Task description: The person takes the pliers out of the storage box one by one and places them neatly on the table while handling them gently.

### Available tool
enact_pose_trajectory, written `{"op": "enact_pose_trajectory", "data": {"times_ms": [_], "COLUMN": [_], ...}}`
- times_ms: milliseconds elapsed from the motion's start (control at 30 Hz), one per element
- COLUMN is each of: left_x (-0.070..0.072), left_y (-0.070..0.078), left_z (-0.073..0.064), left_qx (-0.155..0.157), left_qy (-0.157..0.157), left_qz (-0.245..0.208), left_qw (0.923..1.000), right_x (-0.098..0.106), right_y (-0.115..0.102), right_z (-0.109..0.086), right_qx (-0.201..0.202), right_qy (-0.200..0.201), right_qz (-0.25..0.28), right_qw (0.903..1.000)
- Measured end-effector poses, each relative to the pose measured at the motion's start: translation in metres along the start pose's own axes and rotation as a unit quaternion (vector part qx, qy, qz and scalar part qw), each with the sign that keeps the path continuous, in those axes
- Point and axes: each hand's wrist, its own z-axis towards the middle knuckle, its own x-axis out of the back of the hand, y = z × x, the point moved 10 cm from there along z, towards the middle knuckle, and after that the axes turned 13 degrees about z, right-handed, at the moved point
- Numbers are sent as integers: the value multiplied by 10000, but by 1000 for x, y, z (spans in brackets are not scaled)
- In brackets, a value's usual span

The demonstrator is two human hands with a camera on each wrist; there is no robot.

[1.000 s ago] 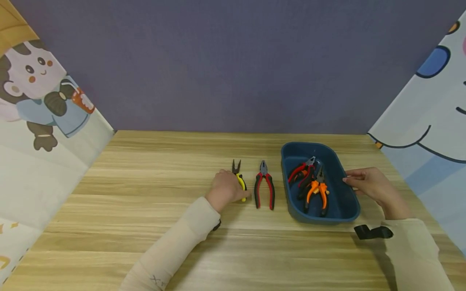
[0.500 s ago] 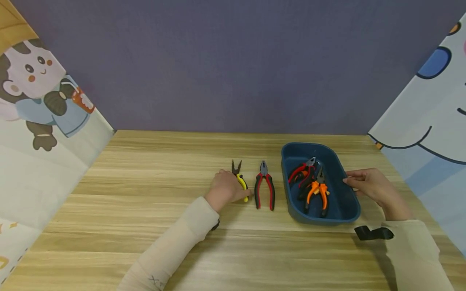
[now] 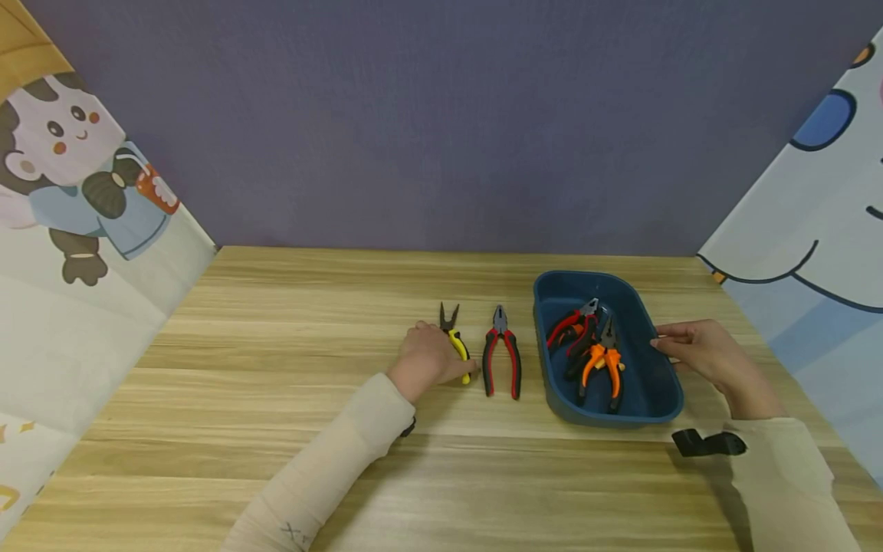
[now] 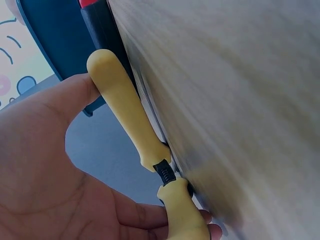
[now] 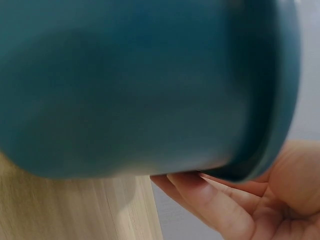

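In the head view my left hand holds the yellow-and-black long-nose pliers on the table, their jaws spread and pointing away. The left wrist view shows its thumb against the end of one yellow handle and its fingers around the other. Just right of them lie red-and-black combination pliers, handles toward me. My right hand grips the right rim of a blue plastic bin, fingertips against its outer wall. Inside the bin are orange-handled pliers and red-and-black pliers, partly overlapping.
The wooden table runs back to a dark blue-grey panel. Cartoon-printed panels stand at the left and right. A black wrist-camera piece juts from the right sleeve.
My left thumb and the near yellow handle have shifted slightly to the right, spreading the pliers a little wider. The bin and my right hand stay almost still.
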Motion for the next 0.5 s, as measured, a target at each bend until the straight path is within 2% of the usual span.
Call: {"op": "enact_pose_trajectory", "data": {"times_ms": [200,500], "left_x": [-2,1], "left_y": [-1,-2], "left_z": [0,-2], "left_qx": [50,125], "left_qy": [-64,4], "left_qz": [-128,-317], "left_qw": [9999,9994], "right_x": [0,1], "right_y": [1,1], "right_z": [0,1], "right_qx": [-25,-86], "right_qy": [11,35], "right_qz": [38,110], "right_qw": [10000,9999]}}
